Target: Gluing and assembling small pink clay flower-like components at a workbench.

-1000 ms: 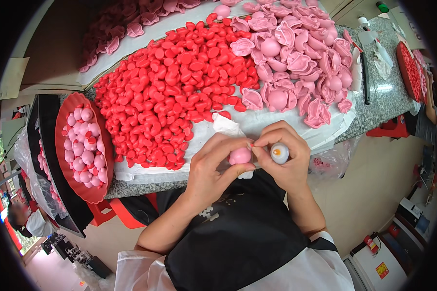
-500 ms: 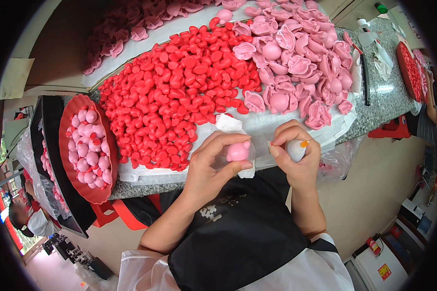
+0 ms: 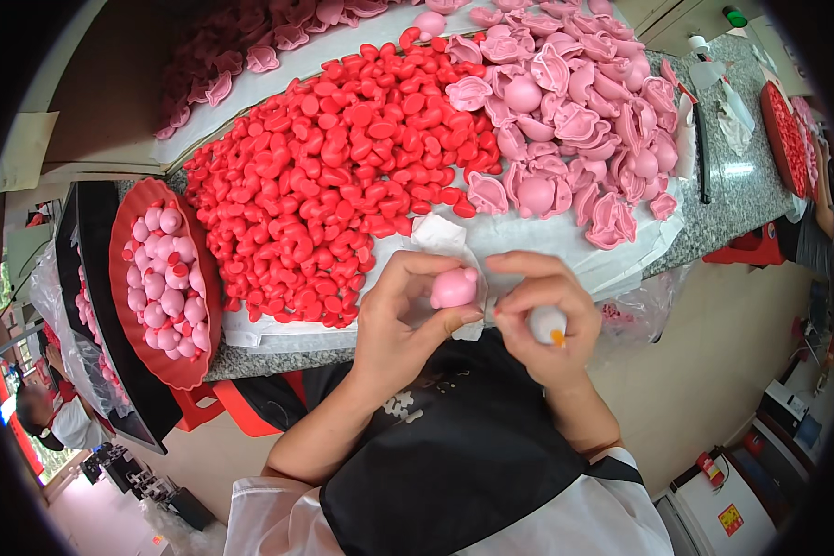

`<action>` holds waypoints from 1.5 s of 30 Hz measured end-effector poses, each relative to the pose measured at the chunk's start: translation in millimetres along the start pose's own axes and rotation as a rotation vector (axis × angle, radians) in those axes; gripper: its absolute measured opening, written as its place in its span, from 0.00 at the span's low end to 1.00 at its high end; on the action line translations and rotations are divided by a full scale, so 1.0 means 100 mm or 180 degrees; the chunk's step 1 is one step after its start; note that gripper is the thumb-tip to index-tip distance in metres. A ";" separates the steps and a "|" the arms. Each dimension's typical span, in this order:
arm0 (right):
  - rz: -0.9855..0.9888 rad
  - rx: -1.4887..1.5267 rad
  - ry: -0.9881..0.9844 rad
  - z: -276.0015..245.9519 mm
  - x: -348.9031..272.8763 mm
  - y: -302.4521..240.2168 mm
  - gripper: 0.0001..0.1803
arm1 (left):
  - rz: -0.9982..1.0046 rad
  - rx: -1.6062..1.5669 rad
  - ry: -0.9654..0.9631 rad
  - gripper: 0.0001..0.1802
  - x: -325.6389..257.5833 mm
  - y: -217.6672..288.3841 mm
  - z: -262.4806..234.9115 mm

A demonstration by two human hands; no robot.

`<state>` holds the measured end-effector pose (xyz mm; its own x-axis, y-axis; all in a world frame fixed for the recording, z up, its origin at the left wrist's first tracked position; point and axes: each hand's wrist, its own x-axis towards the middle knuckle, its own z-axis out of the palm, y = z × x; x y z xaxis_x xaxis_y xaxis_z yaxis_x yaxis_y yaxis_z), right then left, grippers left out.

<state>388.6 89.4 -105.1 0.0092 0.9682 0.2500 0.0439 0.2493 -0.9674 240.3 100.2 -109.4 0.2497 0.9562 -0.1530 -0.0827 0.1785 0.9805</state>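
Observation:
My left hand [image 3: 389, 320] pinches a small pink rounded plastic piece [image 3: 453, 288] with stubby bumps between thumb and fingers, above the front edge of the counter. Just right of it, my right hand [image 3: 561, 301] is curled around a small white bottle [image 3: 546, 323] with an orange tip, which points toward me. A tiny reddish spot shows at the right thumb's tip; what it is I cannot make out. The two hands are close together but apart. Beneath them lies white paper [image 3: 519, 243], with a crumpled white tissue [image 3: 438, 234] beyond the pink piece.
A big heap of glossy red pieces [image 3: 306, 185] covers the middle of the counter. Pink hollow shells [image 3: 579, 111] are piled at the right. A red scalloped tray [image 3: 204, 366] holding pink balls stands at the left. A black bar [image 3: 702, 153] lies on the granite counter [image 3: 739, 171].
My right hand has shifted slightly left and down, its index finger lifting toward the pink piece. The bottle has turned so its orange tip points lower. My left hand stays nearly still.

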 end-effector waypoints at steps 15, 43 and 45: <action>-0.0029 0.0126 0.0448 0.27 -0.12 -0.04 0.05 | -0.0205 -0.0905 -0.0098 0.17 -0.08 0.17 -0.32; 0.0164 -0.0604 0.0194 -0.06 -0.08 0.20 0.07 | 0.1243 0.1760 0.0430 0.17 0.00 -0.23 0.23; 0.0085 -0.0662 0.0114 -0.08 -0.09 0.22 0.08 | 0.1245 0.1765 0.0466 0.16 0.01 -0.24 0.24</action>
<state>397.7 85.9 -128.3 0.0486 0.9722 0.2291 0.2482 0.2104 -0.9456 265.6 91.2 -130.2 0.1661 0.9545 0.2477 0.3747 -0.2934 0.8795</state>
